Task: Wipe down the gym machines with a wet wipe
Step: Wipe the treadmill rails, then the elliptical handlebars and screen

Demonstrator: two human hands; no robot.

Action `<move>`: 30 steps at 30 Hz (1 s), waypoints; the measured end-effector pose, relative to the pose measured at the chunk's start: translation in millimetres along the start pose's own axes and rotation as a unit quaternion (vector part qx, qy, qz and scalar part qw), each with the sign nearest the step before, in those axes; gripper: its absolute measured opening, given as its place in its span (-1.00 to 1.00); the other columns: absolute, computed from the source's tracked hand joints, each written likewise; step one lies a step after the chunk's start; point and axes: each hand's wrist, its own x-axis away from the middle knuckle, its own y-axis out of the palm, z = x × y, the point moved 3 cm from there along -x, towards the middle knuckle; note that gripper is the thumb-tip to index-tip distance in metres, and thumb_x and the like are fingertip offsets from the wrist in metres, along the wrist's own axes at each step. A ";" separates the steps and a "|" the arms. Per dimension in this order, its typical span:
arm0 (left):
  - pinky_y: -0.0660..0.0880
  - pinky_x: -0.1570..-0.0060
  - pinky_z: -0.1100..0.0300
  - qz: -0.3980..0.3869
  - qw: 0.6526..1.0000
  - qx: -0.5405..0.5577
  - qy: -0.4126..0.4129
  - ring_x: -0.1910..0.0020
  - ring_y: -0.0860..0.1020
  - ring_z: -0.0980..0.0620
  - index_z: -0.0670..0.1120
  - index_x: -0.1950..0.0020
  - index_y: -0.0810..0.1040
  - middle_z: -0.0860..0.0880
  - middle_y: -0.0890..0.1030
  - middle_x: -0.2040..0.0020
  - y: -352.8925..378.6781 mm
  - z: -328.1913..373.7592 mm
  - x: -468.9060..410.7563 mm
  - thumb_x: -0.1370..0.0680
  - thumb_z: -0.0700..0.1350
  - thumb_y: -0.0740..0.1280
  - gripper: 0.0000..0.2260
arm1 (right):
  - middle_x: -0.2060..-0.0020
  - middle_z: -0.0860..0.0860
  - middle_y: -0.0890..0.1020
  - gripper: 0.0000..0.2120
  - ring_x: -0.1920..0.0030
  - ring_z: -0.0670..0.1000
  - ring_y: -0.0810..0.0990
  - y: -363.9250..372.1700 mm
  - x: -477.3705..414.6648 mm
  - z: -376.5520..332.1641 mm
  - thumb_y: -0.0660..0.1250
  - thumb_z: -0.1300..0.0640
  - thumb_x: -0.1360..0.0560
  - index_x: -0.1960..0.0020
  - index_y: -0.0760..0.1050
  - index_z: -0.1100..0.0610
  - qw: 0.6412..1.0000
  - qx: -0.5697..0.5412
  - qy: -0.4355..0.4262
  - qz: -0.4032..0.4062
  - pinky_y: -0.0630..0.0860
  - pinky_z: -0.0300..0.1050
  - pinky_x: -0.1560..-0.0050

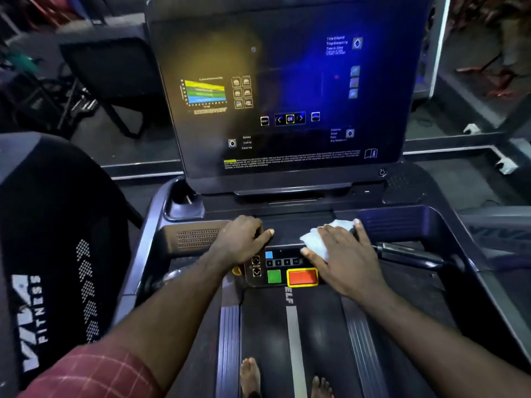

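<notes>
R hand [344, 254], fingers spread flat, presses white wet wipe [316, 239] onto treadmill console [296, 222]. L hand [241, 239] rests beside it, fingers loosely bent, holding nothing.

Bare ledge [290, 225] between the hands — upright console screen [287, 90] behind, button panel [283, 268] in front

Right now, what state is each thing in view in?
right hand, fingers spread, pressing the wet wipe on the console
wet wipe, crumpled, partly covered by that hand
left hand, resting on the console bar, fingers mostly hidden
screen, lit
green button, uncovered, untouched
red button, uncovered, beside the right hand
</notes>
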 end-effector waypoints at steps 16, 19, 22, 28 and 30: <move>0.45 -0.14 -0.04 -0.102 0.992 -0.024 0.073 -0.17 0.56 -0.23 -0.13 -0.19 0.48 -0.16 0.57 -0.18 -11.8 -26.4 -26.5 -0.74 0.12 0.11 -0.66 | -0.63 0.06 0.23 -0.34 -0.64 0.07 0.10 11.6 -84.8 -34.5 -0.14 -0.27 -0.64 -0.63 0.23 0.01 0.947 -0.023 0.182 -0.262 -0.20 0.28 -0.62; 0.35 -0.10 0.10 -0.073 0.990 0.109 0.043 -0.12 0.51 -0.13 -0.08 -0.09 0.46 -0.05 0.46 -0.09 -15.8 -43.0 -31.7 -0.75 0.07 0.15 -0.75 | -0.57 0.17 0.32 -0.30 -0.58 0.17 0.25 10.2 -102.8 -50.3 -0.08 -0.29 -0.65 -0.59 0.30 0.12 0.947 -0.028 0.193 -0.254 0.04 0.21 -0.59; 0.32 0.00 0.11 -0.029 0.985 0.171 0.004 -0.01 0.49 -0.08 -0.03 0.06 0.41 -0.03 0.50 0.03 -17.3 -51.7 -37.0 -0.75 0.05 0.18 -0.75 | -0.51 0.18 0.40 -0.39 -0.51 0.20 0.36 8.4 -116.2 -95.5 -0.07 -0.20 -0.68 -0.54 0.38 0.11 0.954 -0.057 0.089 -0.280 0.20 0.23 -0.51; 0.40 0.13 0.05 -0.015 0.987 0.157 -0.022 0.14 0.54 -0.12 -0.05 0.19 0.40 -0.07 0.58 0.17 -21.8 -43.5 -46.4 -0.75 0.13 0.14 -0.61 | -0.37 0.11 0.52 -0.62 -0.40 0.17 0.47 13.2 -99.8 -129.5 0.05 -0.06 -0.68 -0.36 0.46 0.08 0.953 -0.173 -0.014 -0.247 0.35 0.08 -0.42; 0.42 0.12 0.06 -0.031 0.991 0.130 -0.019 0.12 0.57 -0.15 -0.04 0.20 0.43 -0.09 0.59 0.17 -25.8 -37.8 -50.5 -0.74 0.18 0.13 -0.58 | -0.34 0.11 0.54 -0.66 -0.39 0.17 0.49 10.6 -100.1 -115.1 0.10 0.02 -0.68 -0.37 0.47 0.08 0.950 -0.166 -0.058 -0.259 0.36 0.10 -0.43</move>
